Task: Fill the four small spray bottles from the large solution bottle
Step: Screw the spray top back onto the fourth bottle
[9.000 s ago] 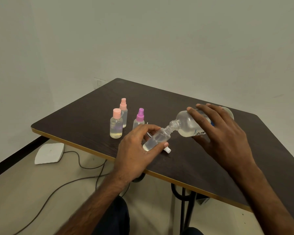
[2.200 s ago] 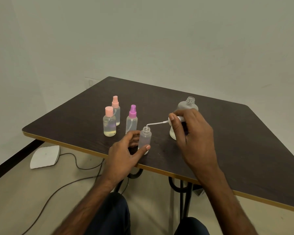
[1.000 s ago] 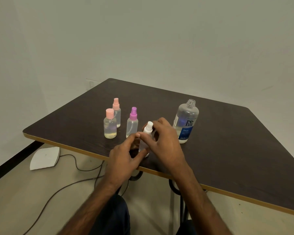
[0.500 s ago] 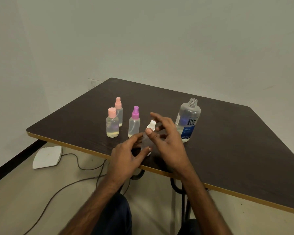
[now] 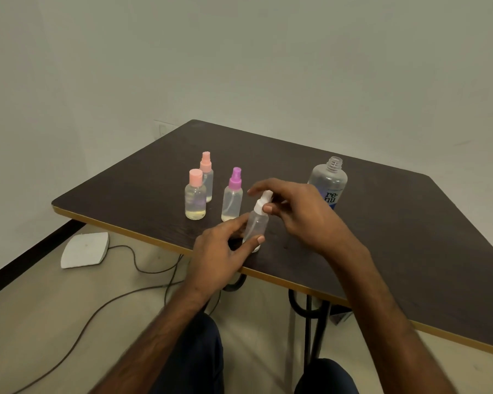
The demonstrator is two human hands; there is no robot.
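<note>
While left hand [image 5: 217,251] grips the spray bottle [image 5: 256,226] — standing on the surface [image 5: 410,237] — right hand [image 5: 305,214] pinches its white cap [image 5: 264,199].

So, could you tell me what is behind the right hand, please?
The large bottle stands behind the right hand, uncapped, its label partly showing. The hand covers its lower part, so its base and liquid level cannot be seen.

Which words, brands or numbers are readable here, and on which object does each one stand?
"re-nu": label of the large solution bottle.
Small print under it: blurred, partly behind the right hand, unreadable.
White-capped spray bottle and the other three: no text visible.
</note>
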